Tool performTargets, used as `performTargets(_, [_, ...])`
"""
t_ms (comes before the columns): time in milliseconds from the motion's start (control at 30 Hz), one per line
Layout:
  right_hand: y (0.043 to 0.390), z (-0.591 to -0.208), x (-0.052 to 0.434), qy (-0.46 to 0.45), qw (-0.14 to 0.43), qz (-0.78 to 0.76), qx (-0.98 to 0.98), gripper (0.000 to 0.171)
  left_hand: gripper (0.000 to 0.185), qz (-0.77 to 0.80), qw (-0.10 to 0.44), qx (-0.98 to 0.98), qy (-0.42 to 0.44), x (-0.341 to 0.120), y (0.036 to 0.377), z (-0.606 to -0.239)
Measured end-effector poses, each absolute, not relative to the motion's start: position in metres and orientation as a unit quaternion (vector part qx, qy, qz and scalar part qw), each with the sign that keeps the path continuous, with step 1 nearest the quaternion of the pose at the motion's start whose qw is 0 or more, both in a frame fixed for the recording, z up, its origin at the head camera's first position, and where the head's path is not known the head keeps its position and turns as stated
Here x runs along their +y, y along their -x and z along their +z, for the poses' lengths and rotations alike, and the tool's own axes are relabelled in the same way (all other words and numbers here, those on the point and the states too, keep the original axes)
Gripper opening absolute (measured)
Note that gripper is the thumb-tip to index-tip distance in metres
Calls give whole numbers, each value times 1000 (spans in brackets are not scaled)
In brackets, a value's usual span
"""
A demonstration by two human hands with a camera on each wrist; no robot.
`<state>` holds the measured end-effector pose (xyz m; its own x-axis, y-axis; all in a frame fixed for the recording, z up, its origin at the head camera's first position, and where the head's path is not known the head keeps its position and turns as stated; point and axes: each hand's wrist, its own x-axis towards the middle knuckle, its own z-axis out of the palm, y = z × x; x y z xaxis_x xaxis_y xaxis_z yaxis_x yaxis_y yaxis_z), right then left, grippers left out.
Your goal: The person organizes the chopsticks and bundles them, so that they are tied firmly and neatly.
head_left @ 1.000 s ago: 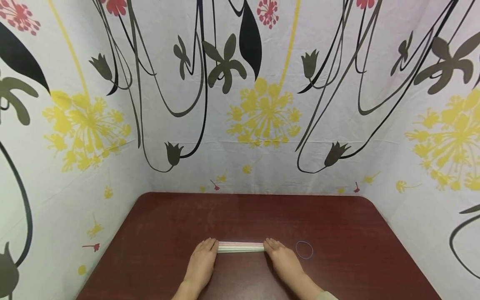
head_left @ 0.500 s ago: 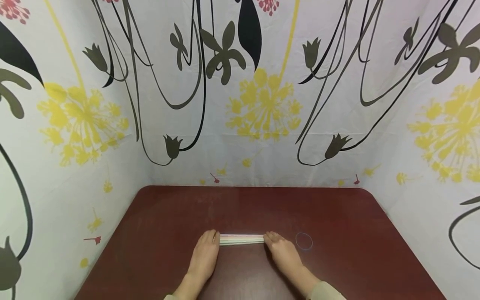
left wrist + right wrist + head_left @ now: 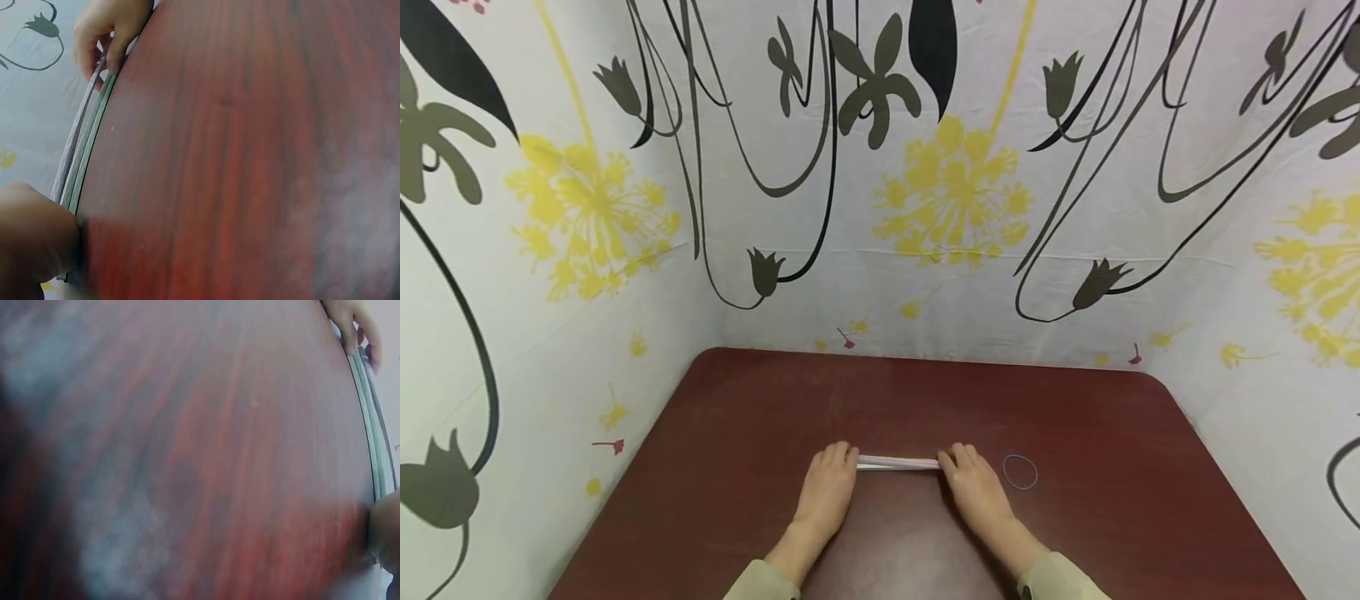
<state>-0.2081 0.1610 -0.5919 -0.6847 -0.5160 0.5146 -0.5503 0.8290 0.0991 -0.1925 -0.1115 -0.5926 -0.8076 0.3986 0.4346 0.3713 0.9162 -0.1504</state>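
- Toward the near edge of the table (image 3: 752, 417), about midway between its left and right edges, a bundle of straws (image 3: 897, 462) lay flat, running left to right.
- The left hand (image 3: 827, 492) lay palm-down on the table, its fingertips at the bundle's left end.
- The right hand (image 3: 977, 492) lay likewise at the right end, so the straws spanned the gap between both hands.
- In the left wrist view the right hand's fingers (image 3: 94, 47) curled round the straws' far end; how tightly the left gripped was hidden.
- A rubber band (image 3: 1020, 472) lay flat just right of the right hand, apart from it.
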Motion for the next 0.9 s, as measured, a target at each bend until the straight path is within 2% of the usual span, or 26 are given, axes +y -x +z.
performTargets(167, [208, -592, 162, -297, 273, 39, -914, 41, 40, 36, 242, -949, 198, -110, 193, -591])
performTargets(467, [210, -592, 161, -316, 329, 51, -888, 32, 37, -20, 258, -946, 194, -109, 195, -592])
performTargets(733, [208, -592, 159, -303, 312, 41, -900, 30, 42, -16, 249, -950, 190, -109, 192, -592])
performTargets(900, [206, -590, 157, -300, 324, 39, -896, 29, 36, -10, 252, -949, 189, -108, 194, -593])
